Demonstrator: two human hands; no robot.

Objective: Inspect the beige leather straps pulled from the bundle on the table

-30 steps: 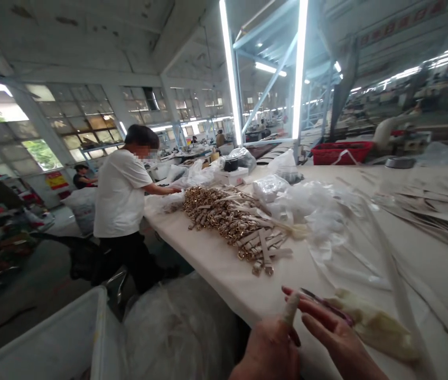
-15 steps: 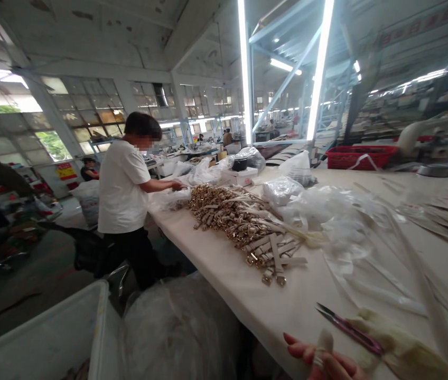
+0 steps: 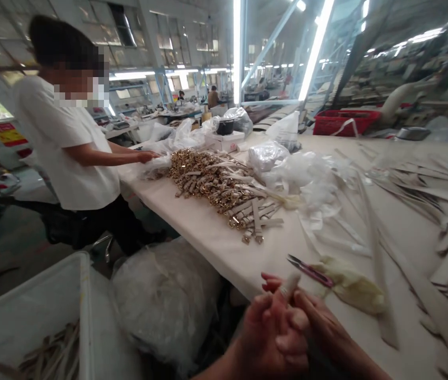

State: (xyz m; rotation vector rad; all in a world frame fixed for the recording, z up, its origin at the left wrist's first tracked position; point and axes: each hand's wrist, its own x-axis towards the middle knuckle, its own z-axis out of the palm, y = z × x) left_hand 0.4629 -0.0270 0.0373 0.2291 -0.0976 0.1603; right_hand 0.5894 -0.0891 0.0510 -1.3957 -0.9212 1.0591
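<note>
At the lower centre, my left hand has curled fingers, and one finger in a white covering points up; anything inside the curled fingers is hidden. From the right, my right hand meets it, its thumb and fingers closed around that covered finger. Just beyond them, small scissors-like snips with pink handles lie on the pale table, against a crumpled yellowish cloth. Farther back is a heap of light straps with gold-coloured buckles.
A person in a white shirt stands at the left table edge, hands at a plastic bag. Below are a white bin and a large plastic-wrapped bundle. Long strips lie at right; a red basket stands behind.
The view has shifted, so the other person appears larger and farther left. My left hand has come into clear view beside my right hand, and both appear higher in the picture.
</note>
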